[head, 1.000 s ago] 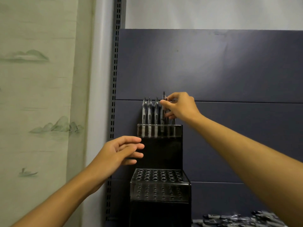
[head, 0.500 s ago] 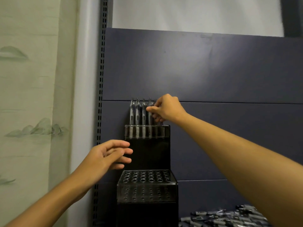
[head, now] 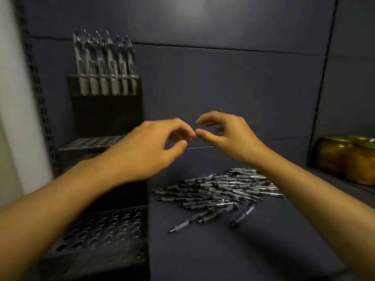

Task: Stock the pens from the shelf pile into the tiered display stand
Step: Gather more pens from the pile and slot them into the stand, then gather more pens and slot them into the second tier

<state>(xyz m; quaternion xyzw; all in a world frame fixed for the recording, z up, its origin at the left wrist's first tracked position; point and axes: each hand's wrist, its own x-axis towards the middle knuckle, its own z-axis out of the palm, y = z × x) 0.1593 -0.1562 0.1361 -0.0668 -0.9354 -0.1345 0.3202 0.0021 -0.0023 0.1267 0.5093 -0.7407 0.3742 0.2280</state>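
The tiered display stand (head: 105, 236) sits at the left end of the shelf (head: 233, 250), against the back panel, and I count three tiers; it looks like rigid dark plastic that should stay put when I push a pen into a hole; the top tier carries a back row of about six pens (head: 104, 63) standing upright, though blur keeps me from an exact count; the middle tier and the bottom tier show only bare holes where I can see them, and my left forearm covers part of both.

The pile of pens (head: 219, 191) lies on the shelf just to the right of the stand, below my hands; several dozen, too tangled to count; two or three lie loose at its near edge; each looks light, stiff and slick-barrelled, so I judge a pinch at mid-barrel, near the grip sleeve, would give the best control for turning it upright; dragging one from under the heap may scatter its neighbours.

At the far right two amber jars (head: 345, 157) stand on the neighbouring shelf.

My left hand (head: 150, 149) and right hand (head: 225, 134) hover above the pile, fingertips nearly meeting; both are loosely curled and hold nothing that I can make out.
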